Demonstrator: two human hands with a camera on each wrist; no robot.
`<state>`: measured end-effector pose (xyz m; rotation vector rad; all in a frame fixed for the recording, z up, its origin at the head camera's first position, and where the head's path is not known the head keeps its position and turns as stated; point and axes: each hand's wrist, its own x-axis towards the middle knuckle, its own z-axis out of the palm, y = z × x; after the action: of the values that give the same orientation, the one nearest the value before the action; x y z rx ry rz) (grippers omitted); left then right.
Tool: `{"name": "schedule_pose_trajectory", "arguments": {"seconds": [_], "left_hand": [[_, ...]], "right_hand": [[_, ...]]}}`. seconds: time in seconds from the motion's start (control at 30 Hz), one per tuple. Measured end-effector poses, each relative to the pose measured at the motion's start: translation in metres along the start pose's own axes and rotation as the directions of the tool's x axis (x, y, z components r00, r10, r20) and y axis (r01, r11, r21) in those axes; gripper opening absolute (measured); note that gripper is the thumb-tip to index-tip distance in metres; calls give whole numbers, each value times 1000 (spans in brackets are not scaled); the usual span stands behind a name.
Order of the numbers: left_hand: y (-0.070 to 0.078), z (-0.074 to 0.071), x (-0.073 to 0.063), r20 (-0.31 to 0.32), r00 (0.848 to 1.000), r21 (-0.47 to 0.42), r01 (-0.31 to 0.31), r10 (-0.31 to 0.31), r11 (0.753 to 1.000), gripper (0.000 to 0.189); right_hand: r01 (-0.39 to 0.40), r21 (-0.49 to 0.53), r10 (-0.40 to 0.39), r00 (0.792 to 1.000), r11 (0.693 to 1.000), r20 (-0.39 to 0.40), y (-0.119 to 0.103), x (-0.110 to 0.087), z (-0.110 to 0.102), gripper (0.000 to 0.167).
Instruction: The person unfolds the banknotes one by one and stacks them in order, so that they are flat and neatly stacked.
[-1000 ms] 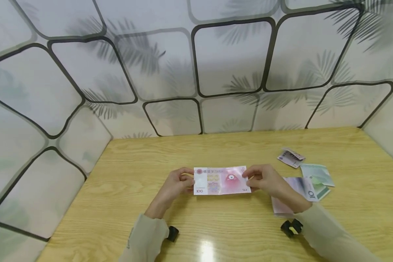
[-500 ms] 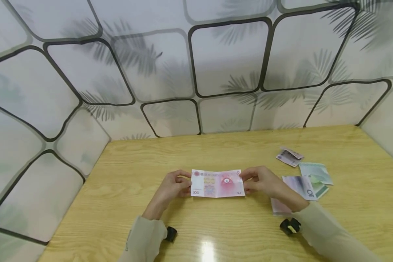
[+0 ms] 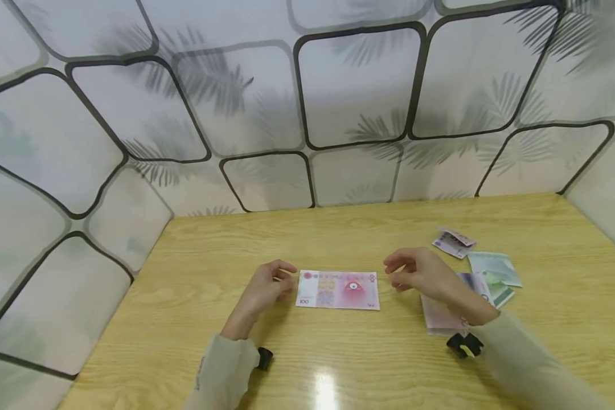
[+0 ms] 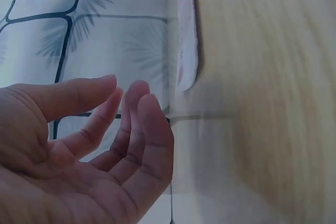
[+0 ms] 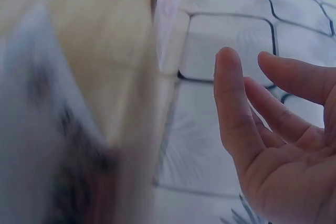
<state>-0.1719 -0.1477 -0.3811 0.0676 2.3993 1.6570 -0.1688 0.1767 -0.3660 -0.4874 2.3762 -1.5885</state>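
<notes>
A pink banknote (image 3: 338, 290) marked 100 lies on the wooden table between the two hands. Just past its left end is the left hand (image 3: 265, 287), fingers loosely bent and holding nothing. The right hand (image 3: 421, 274) hovers off the note's right end, likewise with nothing between thumb and fingers. In the left wrist view, the note's edge (image 4: 187, 40) shows as a thin strip beyond the left fingertips. From the right wrist, the pink note (image 5: 169, 11) appears near the top, apart from the right hand (image 5: 278, 135).
Right of the hands lie several more notes: a folded purplish one (image 3: 453, 244), a pale blue-green one (image 3: 497, 269), a green one (image 3: 503, 295) and a pink-purple one (image 3: 438, 316) partly under the right forearm. A patterned wall covering (image 3: 359, 171) stands behind the table (image 3: 220, 245).
Both hands held the pink banknote by its ends earlier. It has been lowered flat onto the table and let go. The right hand has drawn away to the right; the left has moved slightly.
</notes>
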Motion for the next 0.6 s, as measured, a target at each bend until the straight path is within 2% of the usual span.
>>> {"name": "schedule_pose_trajectory", "arguments": {"seconds": [0.1, 0.23, 0.43, 0.6], "left_hand": [[4, 0, -1, 0, 1000, 14, -9, 9, 1000, 16], [8, 4, -1, 64, 997, 22, -49, 48, 999, 16], [11, 13, 6, 146, 982, 12, -119, 116, 993, 18], [19, 27, 15, 192, 968, -24, -159, 161, 987, 19]], "right_hand": [[-16, -27, 15, 999, 1000, -33, 0, -4, -13, 30], [-57, -47, 54, 996, 997, -74, 2, -12, -29, 36], [-67, -56, 60, 991, 996, -116, 8, -20, -47, 37], [-75, -60, 66, 988, 995, -136, 13, -29, -63, 35]]}}
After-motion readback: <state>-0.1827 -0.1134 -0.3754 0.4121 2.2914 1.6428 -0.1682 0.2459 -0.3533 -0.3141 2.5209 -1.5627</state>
